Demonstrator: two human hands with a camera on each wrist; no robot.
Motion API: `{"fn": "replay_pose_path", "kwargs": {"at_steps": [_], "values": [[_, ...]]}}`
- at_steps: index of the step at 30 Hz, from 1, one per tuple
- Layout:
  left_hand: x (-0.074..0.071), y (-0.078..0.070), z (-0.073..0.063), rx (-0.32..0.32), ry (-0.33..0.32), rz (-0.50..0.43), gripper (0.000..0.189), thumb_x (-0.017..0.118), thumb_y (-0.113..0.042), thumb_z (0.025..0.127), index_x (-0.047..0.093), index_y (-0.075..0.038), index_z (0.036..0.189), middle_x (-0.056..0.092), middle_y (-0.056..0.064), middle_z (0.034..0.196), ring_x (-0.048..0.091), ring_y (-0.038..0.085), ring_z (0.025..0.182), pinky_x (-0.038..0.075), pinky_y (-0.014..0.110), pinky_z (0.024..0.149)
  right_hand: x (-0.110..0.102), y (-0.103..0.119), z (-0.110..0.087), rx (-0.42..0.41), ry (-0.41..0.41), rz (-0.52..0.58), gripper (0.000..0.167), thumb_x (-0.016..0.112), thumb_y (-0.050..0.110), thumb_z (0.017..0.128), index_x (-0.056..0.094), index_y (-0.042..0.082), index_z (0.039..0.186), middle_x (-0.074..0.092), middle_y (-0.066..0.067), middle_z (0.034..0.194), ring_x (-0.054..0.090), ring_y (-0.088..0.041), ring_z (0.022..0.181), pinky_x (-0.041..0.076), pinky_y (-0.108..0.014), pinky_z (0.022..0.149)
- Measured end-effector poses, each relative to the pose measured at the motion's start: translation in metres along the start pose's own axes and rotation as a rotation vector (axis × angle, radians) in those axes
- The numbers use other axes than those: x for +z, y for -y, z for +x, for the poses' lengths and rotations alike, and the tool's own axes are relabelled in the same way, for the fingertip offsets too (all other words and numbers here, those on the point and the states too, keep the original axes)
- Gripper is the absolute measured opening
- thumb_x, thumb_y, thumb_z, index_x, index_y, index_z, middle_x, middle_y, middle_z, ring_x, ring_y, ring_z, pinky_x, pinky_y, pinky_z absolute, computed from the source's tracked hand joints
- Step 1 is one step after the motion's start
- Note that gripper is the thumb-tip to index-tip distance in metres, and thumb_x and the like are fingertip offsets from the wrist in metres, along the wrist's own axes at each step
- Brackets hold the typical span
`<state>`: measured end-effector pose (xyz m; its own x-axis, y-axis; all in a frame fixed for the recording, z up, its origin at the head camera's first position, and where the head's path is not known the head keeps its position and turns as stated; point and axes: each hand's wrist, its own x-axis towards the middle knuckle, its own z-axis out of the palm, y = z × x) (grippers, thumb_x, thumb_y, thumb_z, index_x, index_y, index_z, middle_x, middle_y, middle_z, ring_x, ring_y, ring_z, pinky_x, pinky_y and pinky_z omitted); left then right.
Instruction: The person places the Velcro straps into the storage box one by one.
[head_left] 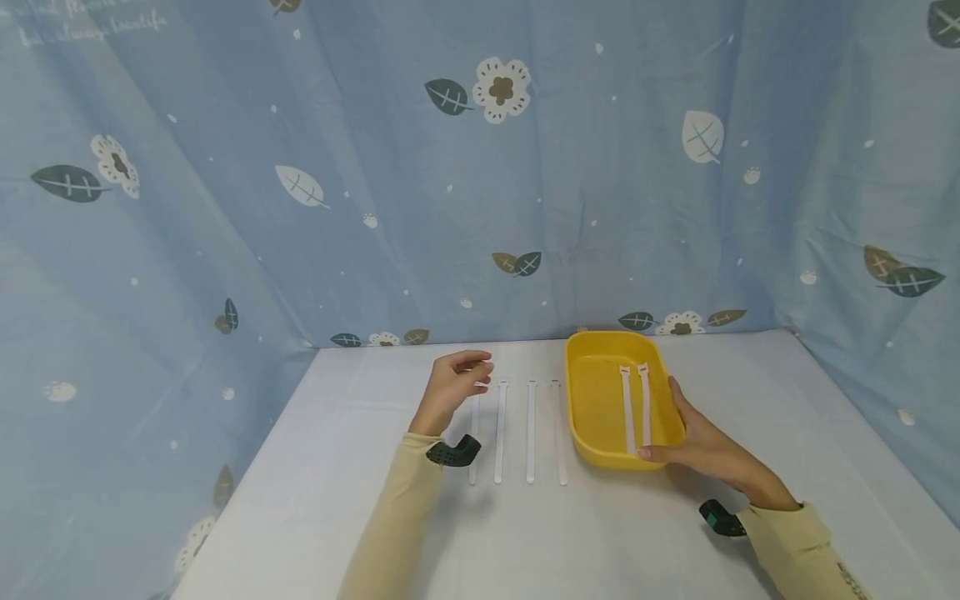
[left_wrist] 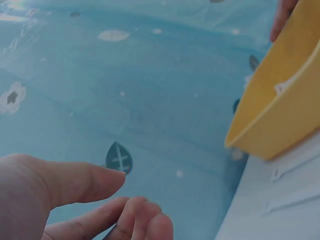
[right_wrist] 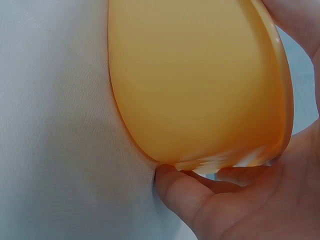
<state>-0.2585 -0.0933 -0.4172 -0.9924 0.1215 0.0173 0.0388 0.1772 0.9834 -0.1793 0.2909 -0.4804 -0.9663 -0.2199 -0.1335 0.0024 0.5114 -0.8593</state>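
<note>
My right hand [head_left: 708, 446] grips a yellow plastic basin [head_left: 588, 454] at its near right corner, thumb at the rim and fingers along the outer wall. In the right wrist view the fingers [right_wrist: 185, 192] touch the basin's side low down by the cloth. Two white cable straps [head_left: 628, 412] with slotted heads lie side by side in the basin. My left hand [head_left: 450, 387] hovers above the leftmost strap on the table, hiding part of it. Its thumb and fingers are loosely bent and apart, nothing between them, as the left wrist view shows.
Several white straps [head_left: 531, 433] lie in a row on the white tabletop [head_left: 360, 392], left of the basin. A blue patterned curtain [head_left: 390, 167] hangs behind and at both sides. Black devices [head_left: 455, 452] are worn on both wrists.
</note>
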Motion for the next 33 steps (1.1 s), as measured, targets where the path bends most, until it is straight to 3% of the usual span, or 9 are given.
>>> {"fn": "replay_pose_path", "kwargs": {"at_steps": [4,11,18,24,33], "values": [[-0.011,0.008,0.0,-0.01,-0.027,-0.007,0.028,0.071,-0.013,0.097,0.073,-0.004,0.123,0.073,0.017,0.116,0.069,0.015,0.087,0.065,0.03,0.08,0.0,0.0,0.0,-0.013,0.002,0.001,0.135,0.084,0.032,0.083,-0.024,0.009,0.162,-0.001,-0.032,0.171,0.027,-0.048,0.149,0.023,-0.08,0.116],[-0.02,0.022,0.002,-0.034,-0.068,-0.019,0.028,0.071,-0.012,0.097,0.072,-0.001,0.123,0.071,0.025,0.121,0.07,0.022,0.091,0.064,0.028,0.077,0.001,0.0,0.0,-0.02,-0.007,-0.025,0.134,0.083,0.033,0.084,-0.023,0.009,0.162,0.003,-0.032,0.17,0.033,-0.045,0.145,0.025,-0.079,0.116],[-0.026,0.032,0.006,-0.076,-0.103,-0.003,0.028,0.071,-0.011,0.095,0.072,0.002,0.12,0.074,0.022,0.114,0.071,0.027,0.091,0.064,0.027,0.075,0.0,0.0,0.0,0.007,0.01,0.016,0.135,0.083,0.032,0.084,-0.026,0.011,0.161,-0.007,-0.031,0.171,0.018,-0.052,0.154,0.021,-0.081,0.116],[-0.03,0.045,0.009,-0.13,-0.102,0.017,0.033,0.071,-0.012,0.096,0.069,0.007,0.124,0.074,0.021,0.115,0.072,0.027,0.092,0.064,0.027,0.075,0.0,0.0,0.0,0.007,0.013,0.01,0.135,0.083,0.032,0.084,-0.027,0.011,0.161,-0.006,-0.031,0.17,0.019,-0.051,0.153,0.022,-0.081,0.116],[-0.029,0.061,0.015,-0.166,-0.104,0.049,0.029,0.071,-0.008,0.095,0.07,0.009,0.118,0.074,0.021,0.102,0.066,0.013,0.073,0.06,0.022,0.064,-0.002,0.002,-0.002,0.01,0.022,0.014,0.135,0.083,0.03,0.085,-0.027,0.011,0.16,-0.011,-0.031,0.17,0.008,-0.057,0.155,0.018,-0.082,0.116]]}}
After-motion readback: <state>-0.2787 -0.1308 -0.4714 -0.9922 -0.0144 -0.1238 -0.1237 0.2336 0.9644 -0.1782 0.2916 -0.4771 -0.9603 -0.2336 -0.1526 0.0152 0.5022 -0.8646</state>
